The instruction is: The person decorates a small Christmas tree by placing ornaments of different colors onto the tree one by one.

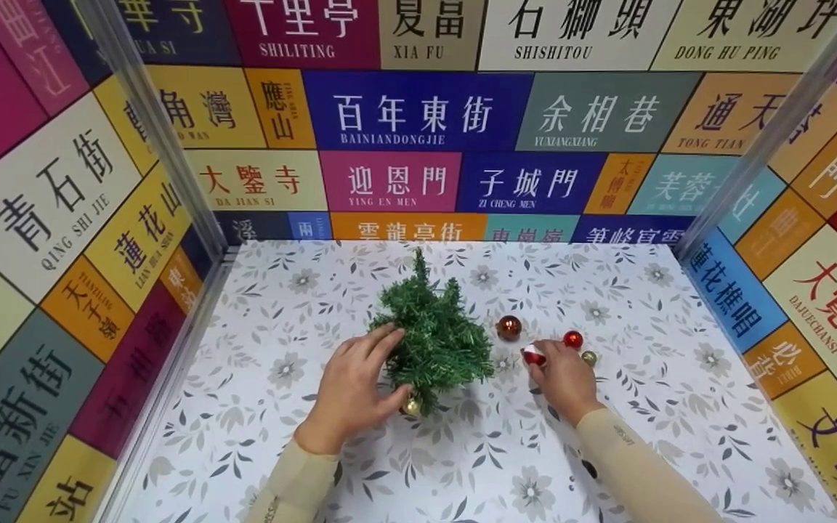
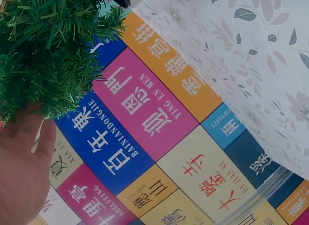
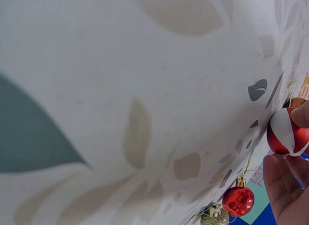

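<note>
A small green artificial Christmas tree (image 1: pixel 444 341) stands on the table, a gold bauble (image 1: pixel 410 405) at its lower front. My left hand (image 1: pixel 349 385) rests against the tree's left side, fingers extended and thumb spread beside that bauble. In the left wrist view, the fingertips (image 2: pixel 30 119) go partly out of sight among the branches. Over to the right, my right hand (image 1: pixel 567 381) pinches a red and white bauble (image 3: pixel 284 131) between thumb and fingers, low at the table surface.
Close to the right hand lie a brown bauble (image 1: pixel 509 327), a shiny red bauble (image 1: pixel 573 339) and a small gold glitter bauble (image 1: pixel 589 358). A leaf-patterned white cover (image 1: pixel 280 436) lines the table. Printed walls (image 1: pixel 418 109) enclose the back and both sides.
</note>
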`<state>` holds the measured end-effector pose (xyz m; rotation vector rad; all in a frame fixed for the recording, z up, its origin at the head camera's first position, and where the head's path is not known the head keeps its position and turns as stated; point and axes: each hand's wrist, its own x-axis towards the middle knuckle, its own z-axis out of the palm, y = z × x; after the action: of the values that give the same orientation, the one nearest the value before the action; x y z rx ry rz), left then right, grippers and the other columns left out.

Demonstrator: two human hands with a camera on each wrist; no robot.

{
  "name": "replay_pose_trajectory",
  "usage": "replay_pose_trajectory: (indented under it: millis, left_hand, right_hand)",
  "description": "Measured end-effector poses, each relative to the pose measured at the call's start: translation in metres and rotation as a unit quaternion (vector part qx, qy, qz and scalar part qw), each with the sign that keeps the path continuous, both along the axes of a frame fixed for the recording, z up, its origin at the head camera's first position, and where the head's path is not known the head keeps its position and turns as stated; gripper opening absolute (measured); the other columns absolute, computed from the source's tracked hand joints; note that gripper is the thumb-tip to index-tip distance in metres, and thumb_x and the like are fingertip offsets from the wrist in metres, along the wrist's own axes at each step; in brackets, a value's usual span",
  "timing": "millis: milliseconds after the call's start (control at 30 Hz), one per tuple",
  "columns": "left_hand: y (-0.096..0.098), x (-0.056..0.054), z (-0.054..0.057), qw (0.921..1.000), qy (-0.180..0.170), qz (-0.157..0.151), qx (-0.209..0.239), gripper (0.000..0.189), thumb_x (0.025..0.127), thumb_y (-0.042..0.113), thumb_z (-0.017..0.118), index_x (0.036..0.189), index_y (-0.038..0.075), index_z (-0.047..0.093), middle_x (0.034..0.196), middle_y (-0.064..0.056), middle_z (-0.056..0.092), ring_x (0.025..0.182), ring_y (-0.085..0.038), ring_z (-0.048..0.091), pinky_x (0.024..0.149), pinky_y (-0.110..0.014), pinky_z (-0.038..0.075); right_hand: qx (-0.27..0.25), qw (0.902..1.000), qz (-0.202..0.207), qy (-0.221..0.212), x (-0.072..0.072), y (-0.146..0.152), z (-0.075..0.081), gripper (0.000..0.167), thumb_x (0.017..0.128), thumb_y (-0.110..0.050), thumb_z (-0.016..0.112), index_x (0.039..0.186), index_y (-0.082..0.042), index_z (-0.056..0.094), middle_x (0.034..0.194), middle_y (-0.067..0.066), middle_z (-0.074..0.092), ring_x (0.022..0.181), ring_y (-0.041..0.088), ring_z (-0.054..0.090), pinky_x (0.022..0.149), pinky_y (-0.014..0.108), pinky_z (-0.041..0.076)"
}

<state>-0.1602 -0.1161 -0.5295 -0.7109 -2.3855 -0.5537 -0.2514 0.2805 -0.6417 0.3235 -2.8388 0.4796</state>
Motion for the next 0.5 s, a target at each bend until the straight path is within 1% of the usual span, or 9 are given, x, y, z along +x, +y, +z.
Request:
replay_pose_trajectory:
  millis: [100,267,500]
  left_hand:
    - [0.001,0.000,-0.001,1.0000,0.005,0.000,0.002,0.081,0.079,0.048,0.075,0.147,0.013,0.048,0.145,-0.008,0.051,0.115,-0.026,0.059,0.102,-0.041,0.042]
    - [0.001,-0.001,-0.001,0.9999,0.010,-0.002,-0.001,0.081,0.079,0.049,0.074,0.147,0.012,0.048,0.144,-0.009,0.052,0.114,-0.027,0.059,0.103,-0.043,0.042]
    - [0.001,0.000,0.000,0.9999,0.011,-0.001,-0.002,0.079,0.081,0.049,0.072,0.147,0.012,0.048,0.144,-0.010,0.052,0.113,-0.028,0.059,0.103,-0.042,0.042]
  right_hand:
    - [-0.009,0.9999,0.002,-0.008,0.001,0.001,0.000,0.046,0.087,-0.025,0.077,0.128,-0.011,0.061,0.121,0.011,0.064,0.096,0.030,0.064,0.083,0.050,0.053]
    - [-0.023,0.9997,0.005,-0.010,0.004,0.002,0.004,0.047,0.086,-0.026,0.078,0.128,-0.012,0.062,0.119,0.009,0.064,0.087,0.025,0.065,0.080,0.047,0.054]
    - [-0.038,0.9980,0.026,0.042,0.012,-0.001,0.019,0.045,0.085,-0.025,0.079,0.125,-0.010,0.064,0.119,0.008,0.066,0.101,0.031,0.065,0.084,0.050,0.054]
